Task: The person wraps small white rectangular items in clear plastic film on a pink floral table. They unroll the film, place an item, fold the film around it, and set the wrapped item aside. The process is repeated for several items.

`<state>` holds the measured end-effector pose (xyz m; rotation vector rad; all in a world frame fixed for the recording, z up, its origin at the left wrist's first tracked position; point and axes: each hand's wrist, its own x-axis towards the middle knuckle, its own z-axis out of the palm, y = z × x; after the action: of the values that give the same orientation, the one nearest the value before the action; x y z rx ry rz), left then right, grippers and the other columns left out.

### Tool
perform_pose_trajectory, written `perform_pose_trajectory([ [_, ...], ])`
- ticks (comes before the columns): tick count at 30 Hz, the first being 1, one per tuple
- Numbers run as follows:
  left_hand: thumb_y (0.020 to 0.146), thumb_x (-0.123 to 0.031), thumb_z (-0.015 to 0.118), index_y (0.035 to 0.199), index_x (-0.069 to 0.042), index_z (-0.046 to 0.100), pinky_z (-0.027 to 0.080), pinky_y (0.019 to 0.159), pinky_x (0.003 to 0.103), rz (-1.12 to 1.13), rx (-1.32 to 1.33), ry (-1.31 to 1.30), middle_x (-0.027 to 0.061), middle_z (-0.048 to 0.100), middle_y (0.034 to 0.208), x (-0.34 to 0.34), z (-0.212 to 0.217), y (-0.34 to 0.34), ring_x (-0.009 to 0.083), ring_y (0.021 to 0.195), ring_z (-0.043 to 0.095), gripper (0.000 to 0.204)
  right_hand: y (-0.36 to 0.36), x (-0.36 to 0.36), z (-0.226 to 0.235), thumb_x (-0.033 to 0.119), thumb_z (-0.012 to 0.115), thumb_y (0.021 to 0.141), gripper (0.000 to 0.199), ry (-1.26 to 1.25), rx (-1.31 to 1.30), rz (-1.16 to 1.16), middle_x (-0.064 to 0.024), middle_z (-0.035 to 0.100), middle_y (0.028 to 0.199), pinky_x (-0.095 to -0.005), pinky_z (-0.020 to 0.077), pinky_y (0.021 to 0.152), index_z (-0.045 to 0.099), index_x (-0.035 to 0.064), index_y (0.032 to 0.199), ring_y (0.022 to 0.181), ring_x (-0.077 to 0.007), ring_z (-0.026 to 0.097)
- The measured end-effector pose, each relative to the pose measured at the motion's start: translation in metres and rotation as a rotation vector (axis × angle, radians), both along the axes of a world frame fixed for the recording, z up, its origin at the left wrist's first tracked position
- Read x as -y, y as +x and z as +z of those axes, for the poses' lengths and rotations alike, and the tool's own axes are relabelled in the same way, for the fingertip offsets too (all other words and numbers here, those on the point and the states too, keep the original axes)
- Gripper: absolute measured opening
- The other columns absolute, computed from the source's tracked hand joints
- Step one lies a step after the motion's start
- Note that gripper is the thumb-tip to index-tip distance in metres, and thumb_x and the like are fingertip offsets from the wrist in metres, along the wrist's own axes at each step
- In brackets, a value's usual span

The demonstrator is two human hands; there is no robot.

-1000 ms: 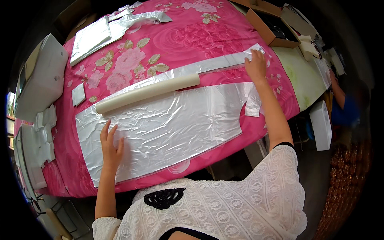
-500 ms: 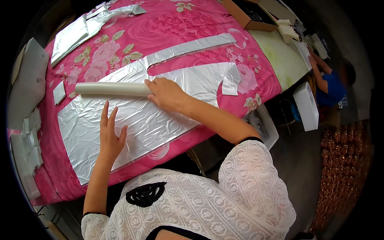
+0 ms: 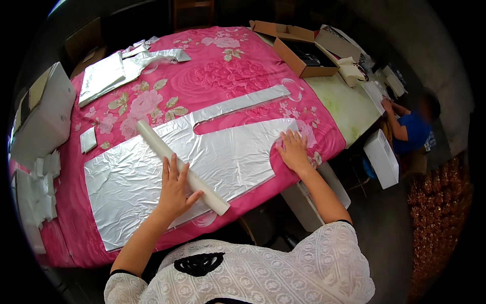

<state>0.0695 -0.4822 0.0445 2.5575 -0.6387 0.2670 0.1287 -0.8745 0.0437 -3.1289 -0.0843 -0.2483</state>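
silver foil sheet (image 3: 202,162): lying flat on the pink floral cloth (image 3: 223,76), looking mostly smoothed.
left hand (image 3: 174,190): fingers spread, resting on the white cardboard tube (image 3: 177,169) crossing the foil.
right hand (image 3: 292,152): fingers splayed, pressing down the foil's right edge.
remaining: wrinkles are showing left of the tube.

An open brown cardboard box (image 3: 298,48) sits at the table's far right, a white rectangular box (image 3: 382,158) stands on the floor right.

Cream roll (image 3: 181,173) now slanted under left hand (image 3: 176,188), right hand (image 3: 292,151) off it, seemingly flat on foil sheet (image 3: 223,162) edge.
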Motion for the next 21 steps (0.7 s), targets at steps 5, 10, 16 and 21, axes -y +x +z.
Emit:
perform_pose_trajectory([
  [5, 0.073, -0.052, 0.062, 0.118, 0.002, 0.051, 0.017, 0.107, 0.054, -0.186, -0.042, 0.019, 0.026, 0.025, 0.142, 0.02, 0.014, -0.005, 0.0503, 0.133, 0.009, 0.071, 0.015, 0.049, 0.017, 0.028, 0.056, 0.081, 0.052, -0.252, 0.188, -0.415, -0.0193, 0.045, 0.129, -0.0539, 0.0155, 0.107, 0.048, 0.0004, 0.124, 0.128, -0.038, 0.031],
  [10, 0.072, -0.047, 0.063, 0.125, 0.002, 0.043, 0.017, 0.107, 0.055, -0.22, -0.082, -0.005, 0.0278, 0.019, 0.142, 0.023, 0.013, -0.006, 0.0493, 0.134, 0.007, 0.075, -0.016, -0.086, 0.01, 0.032, 0.059, 0.08, 0.061, 0.286, 0.089, 0.082, -0.0233, 0.037, 0.135, -0.0535, 0.0135, 0.107, 0.042, 0.0013, 0.13, 0.132, -0.0394, 0.024],
  [16, 0.071, -0.04, 0.066, 0.14, 0.002, 0.014, 0.013, 0.108, 0.052, -0.021, 0.001, -0.15, 0.0335, 0.002, 0.144, 0.031, -0.014, -0.014, 0.0487, 0.134, 0.007, 0.097, -0.022, -0.093, -0.012, 0.044, 0.054, 0.083, 0.069, 0.27, -0.007, -0.265, -0.0247, 0.029, 0.141, -0.0579, 0.0093, 0.106, 0.035, 0.0041, 0.136, 0.134, -0.0436, 0.014],
  [21, 0.072, -0.036, 0.065, 0.142, 0.0, 0.008, 0.01, 0.108, 0.052, -0.029, -0.081, -0.121, 0.0334, -0.001, 0.144, 0.03, -0.008, -0.016, 0.0477, 0.135, 0.004, 0.098, -0.01, -0.017, 0.003, 0.047, 0.048, 0.085, 0.062, 0.039, -0.031, -0.333, -0.0248, 0.03, 0.141, -0.0557, 0.0068, 0.108, 0.046, 0.0035, 0.129, 0.135, -0.0417, 0.013],
])
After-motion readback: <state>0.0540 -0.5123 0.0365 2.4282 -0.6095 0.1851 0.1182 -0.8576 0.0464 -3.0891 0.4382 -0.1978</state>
